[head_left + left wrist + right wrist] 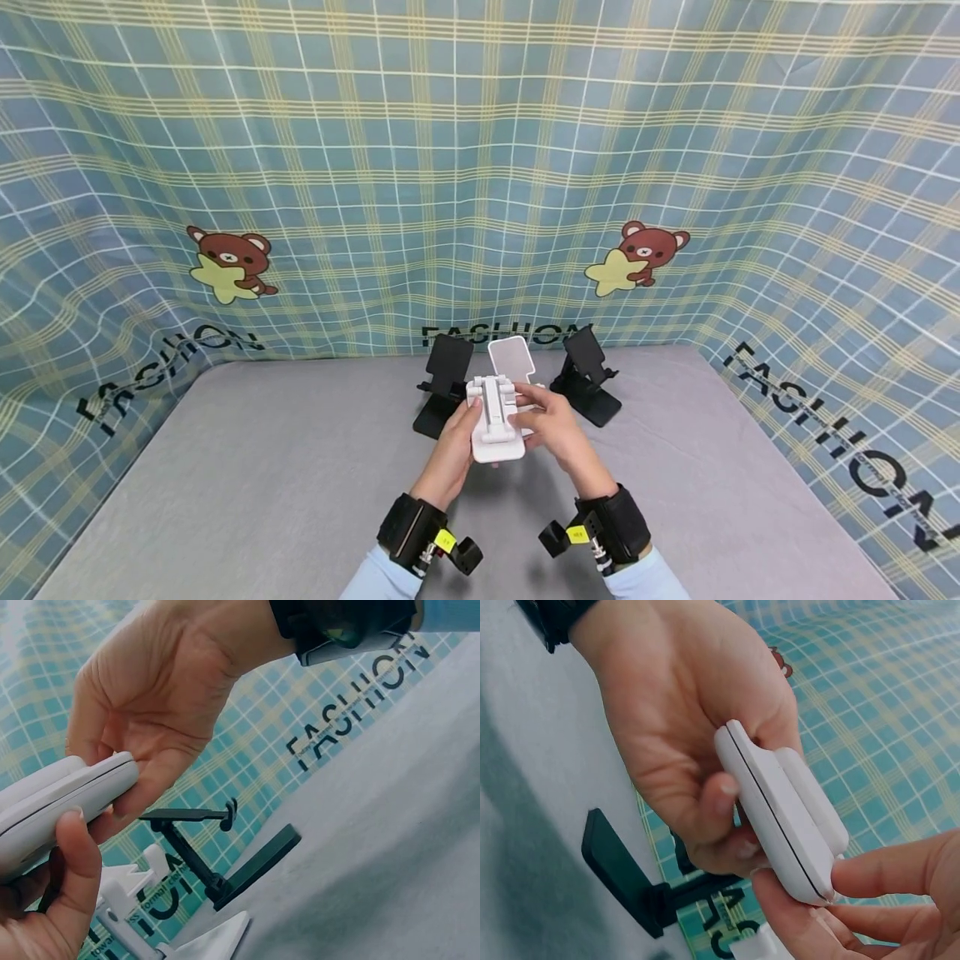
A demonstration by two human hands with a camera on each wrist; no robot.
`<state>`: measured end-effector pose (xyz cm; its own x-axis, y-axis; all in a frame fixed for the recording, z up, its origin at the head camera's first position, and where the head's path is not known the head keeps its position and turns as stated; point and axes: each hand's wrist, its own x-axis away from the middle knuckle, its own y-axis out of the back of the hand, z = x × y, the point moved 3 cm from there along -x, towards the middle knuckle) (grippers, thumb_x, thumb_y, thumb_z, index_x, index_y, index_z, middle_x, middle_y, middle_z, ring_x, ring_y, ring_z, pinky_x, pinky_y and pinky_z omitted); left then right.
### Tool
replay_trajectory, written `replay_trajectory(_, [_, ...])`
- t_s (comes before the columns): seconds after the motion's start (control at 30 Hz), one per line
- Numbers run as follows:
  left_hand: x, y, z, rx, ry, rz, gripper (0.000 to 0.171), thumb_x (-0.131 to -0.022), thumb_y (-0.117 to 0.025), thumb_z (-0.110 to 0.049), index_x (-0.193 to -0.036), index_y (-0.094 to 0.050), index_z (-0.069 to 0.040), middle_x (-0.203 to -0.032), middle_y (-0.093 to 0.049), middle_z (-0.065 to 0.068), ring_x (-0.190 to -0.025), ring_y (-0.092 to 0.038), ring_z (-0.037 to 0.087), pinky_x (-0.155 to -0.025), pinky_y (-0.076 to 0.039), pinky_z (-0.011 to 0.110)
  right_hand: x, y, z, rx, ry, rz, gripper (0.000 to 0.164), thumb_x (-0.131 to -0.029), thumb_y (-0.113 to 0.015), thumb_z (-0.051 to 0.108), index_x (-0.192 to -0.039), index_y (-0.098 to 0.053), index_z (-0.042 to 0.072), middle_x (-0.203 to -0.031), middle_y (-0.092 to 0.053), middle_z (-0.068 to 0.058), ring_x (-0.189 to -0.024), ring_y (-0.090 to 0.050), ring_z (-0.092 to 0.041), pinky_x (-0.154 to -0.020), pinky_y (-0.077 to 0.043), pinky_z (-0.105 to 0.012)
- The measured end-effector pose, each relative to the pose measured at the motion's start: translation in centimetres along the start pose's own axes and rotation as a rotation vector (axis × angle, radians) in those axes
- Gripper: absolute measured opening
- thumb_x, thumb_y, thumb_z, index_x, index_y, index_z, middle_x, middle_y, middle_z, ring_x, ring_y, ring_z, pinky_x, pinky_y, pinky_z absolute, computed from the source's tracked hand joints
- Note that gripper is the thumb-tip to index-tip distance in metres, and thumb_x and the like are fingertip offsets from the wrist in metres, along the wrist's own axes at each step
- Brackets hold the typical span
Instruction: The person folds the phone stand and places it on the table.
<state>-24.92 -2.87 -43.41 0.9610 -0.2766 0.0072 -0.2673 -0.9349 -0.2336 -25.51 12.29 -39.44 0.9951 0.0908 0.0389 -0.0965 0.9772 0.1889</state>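
Observation:
A folded white phone stand is held above the table between both hands, its hinged arm facing up. My left hand grips its left edge, thumb on the upper side. At the right edge, my right hand holds it with thumb and fingers near the hinged arm. The left wrist view shows the stand's thin side, with the left thumb pressed to it. In the right wrist view the same folded stand appears edge-on, the right hand pinching one end.
Behind the hands stands an unfolded white phone stand, partly hidden. A black phone stand is on its left and another black phone stand on its right. Checked cloth hangs behind the grey table.

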Motion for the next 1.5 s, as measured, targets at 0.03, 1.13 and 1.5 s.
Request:
replay_trajectory(0.03, [0.0, -0.1, 0.0, -0.012, -0.004, 0.008, 0.057, -0.102, -0.033, -0.045, -0.145, -0.030, -0.006, -0.107, -0.061, 0.010, -0.083, -0.060, 0.009, -0.060, -0.049, 0.025, 0.0, 0.3, 0.0, 0.010, -0.002, 0.005, 0.054, -0.079, -0.063, -0.001, -0.132, -0.054, 0.001, -0.112, -0.059, -0.020, -0.077, -0.062, -0.015, -0.053, -0.054, -0.032])
replay_trajectory(1.13, [-1.8, -9.5, 6.1, -0.100, 0.055, 0.108, 0.033, -0.090, -0.056, 0.003, -0.122, -0.055, 0.011, -0.084, -0.061, 0.010, -0.074, -0.068, 0.025, -0.071, -0.057, 0.042, 1.0, 12.8, -5.5, 0.306, -0.184, 0.182, 0.046, -0.078, -0.063, -0.001, -0.121, -0.052, -0.011, -0.098, -0.059, -0.012, -0.081, -0.058, -0.017, -0.062, -0.056, -0.037])
replay_trajectory(1.5, [-2.9, -11.1, 8.0, -0.189, 0.016, 0.094, 0.027, -0.082, -0.059, 0.012, -0.109, -0.059, 0.012, -0.073, -0.058, 0.006, -0.065, -0.066, 0.017, -0.065, -0.058, 0.036, 0.9, 14.5, -7.9, 0.306, -0.260, 0.137, 0.047, -0.077, -0.063, -0.002, -0.121, -0.051, -0.012, -0.097, -0.057, -0.012, -0.080, -0.057, -0.018, -0.063, -0.056, -0.038])
